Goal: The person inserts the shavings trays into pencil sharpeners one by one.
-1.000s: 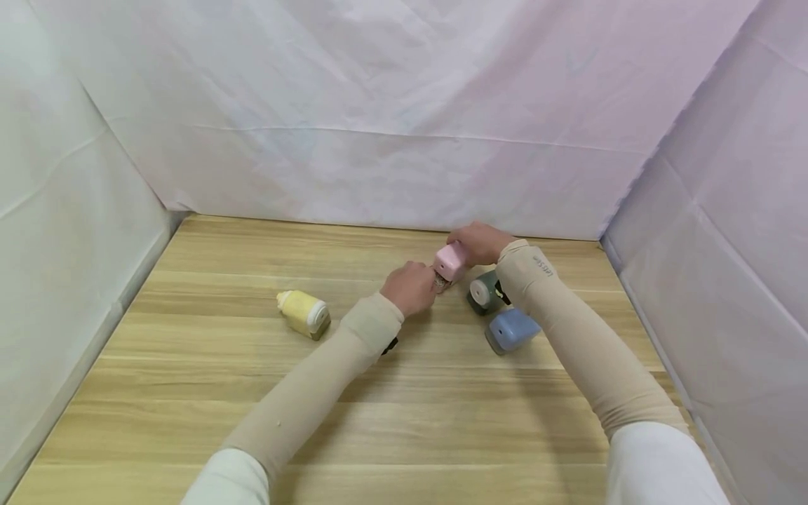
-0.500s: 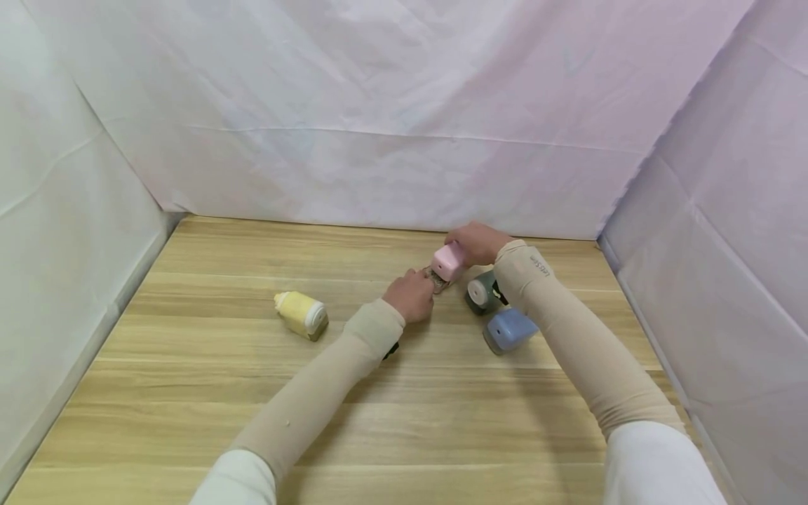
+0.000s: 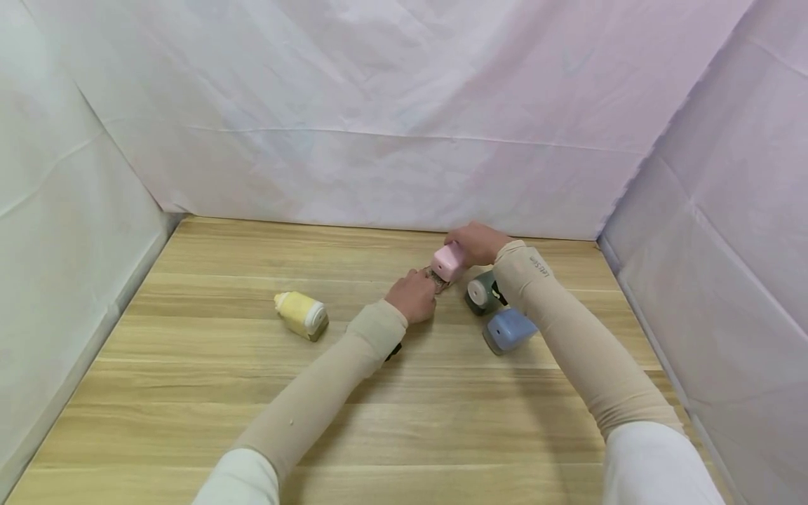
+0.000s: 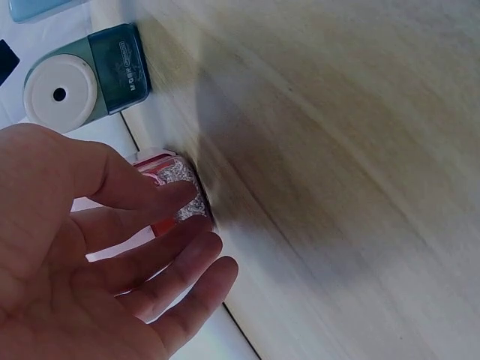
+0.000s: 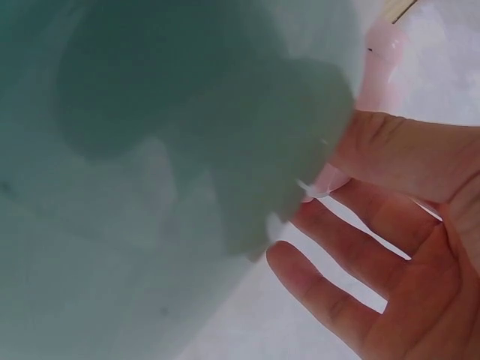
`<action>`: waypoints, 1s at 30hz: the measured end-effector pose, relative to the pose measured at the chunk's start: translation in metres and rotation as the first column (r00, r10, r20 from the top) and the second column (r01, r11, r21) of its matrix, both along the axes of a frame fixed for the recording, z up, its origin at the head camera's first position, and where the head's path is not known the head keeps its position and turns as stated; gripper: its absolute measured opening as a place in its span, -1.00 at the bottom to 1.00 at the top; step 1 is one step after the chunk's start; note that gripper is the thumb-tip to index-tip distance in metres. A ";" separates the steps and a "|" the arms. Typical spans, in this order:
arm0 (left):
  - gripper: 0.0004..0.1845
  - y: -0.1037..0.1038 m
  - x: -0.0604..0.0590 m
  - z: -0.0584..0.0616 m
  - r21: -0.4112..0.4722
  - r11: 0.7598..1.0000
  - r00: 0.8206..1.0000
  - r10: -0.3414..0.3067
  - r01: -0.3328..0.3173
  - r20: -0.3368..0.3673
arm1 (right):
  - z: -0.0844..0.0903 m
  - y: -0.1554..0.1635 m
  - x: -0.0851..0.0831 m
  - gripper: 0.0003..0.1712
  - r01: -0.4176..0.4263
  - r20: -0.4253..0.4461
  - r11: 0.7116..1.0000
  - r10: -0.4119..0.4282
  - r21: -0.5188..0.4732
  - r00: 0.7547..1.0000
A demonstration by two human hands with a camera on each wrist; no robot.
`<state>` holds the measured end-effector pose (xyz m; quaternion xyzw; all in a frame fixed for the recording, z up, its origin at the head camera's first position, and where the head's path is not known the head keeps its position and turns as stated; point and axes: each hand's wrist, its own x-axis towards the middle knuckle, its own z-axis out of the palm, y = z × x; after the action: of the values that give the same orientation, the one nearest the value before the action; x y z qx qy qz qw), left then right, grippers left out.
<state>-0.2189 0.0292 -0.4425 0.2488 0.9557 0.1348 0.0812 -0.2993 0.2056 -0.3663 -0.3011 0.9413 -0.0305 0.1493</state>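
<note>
A pink desktop pencil sharpener sits toward the back of the table, gripped by my right hand from its far right side. Its see-through shavings drawer, full of grey shavings, shows at the side facing my left hand. Thumb and forefinger of that hand pinch the drawer's end in the left wrist view, the other fingers spread loosely. Just right of the pink one stands a green pencil sharpener with a round white face. In the right wrist view the green sharpener looms close and hides my fingertips.
A blue pencil sharpener stands in front of the green one, under my right forearm. At the left lies a yellow sharpener with a white end. White cloth walls close off the wooden table at the back and sides.
The shavings drawer shows a little farther out of the pink sharpener than one second ago, and my left hand has shifted slightly. My right hand keeps its grip on the pink sharpener.
</note>
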 end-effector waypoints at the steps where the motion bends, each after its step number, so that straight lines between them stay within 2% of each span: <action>1: -0.84 0.000 0.000 0.000 0.000 1.000 1.000 0.001 -0.001 0.001 | 0.000 0.000 0.000 -0.52 0.002 0.002 1.000 -0.002 0.001 1.000; 18: -0.81 0.009 -0.005 -0.004 0.013 1.000 1.000 0.021 -0.021 0.022 | -0.001 0.001 -0.001 -0.52 -0.021 -0.015 1.000 0.022 0.003 1.000; 30: -0.76 0.012 -0.004 -0.003 -0.018 1.000 1.000 0.017 -0.017 0.001 | 0.000 -0.002 0.003 -0.49 0.015 0.004 1.000 -0.015 0.006 1.000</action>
<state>-0.2231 0.0416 -0.4459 0.2398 0.9589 0.1272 0.0828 -0.2963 0.2040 -0.3664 -0.2935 0.9434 -0.0296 0.1518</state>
